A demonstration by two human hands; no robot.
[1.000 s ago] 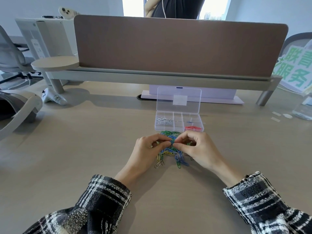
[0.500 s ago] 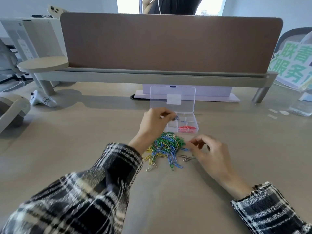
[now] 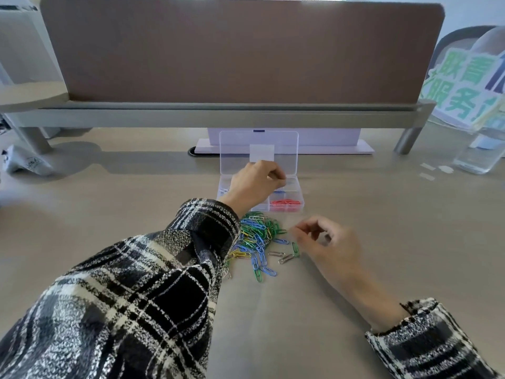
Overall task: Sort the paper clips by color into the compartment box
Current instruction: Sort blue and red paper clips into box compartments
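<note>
We are at an office workstation. A pale wood-grain tabletop (image 3: 109, 192) is closed off along its far edge by a wide brown fabric-covered divider panel (image 3: 240, 50) on a grey metal rail with round legs (image 3: 218, 117). A black oval cable opening (image 3: 192, 151) sits beneath it. Past the far right corner we see a grey rounded chair back (image 3: 453, 39) and a sign with large green characters (image 3: 461, 86).

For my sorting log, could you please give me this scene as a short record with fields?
Box: clear compartment box, lid open and upright
Sorted: red clips in the front right compartment; a few blue clips behind them
Unsorted: mixed pile of green, blue, yellow and silver clips on the table, in front of the box
Left hand: over the box, fingers curled; any clip is hidden
Right hand: beside the pile, fingers loosely curled, no clip visible
</note>
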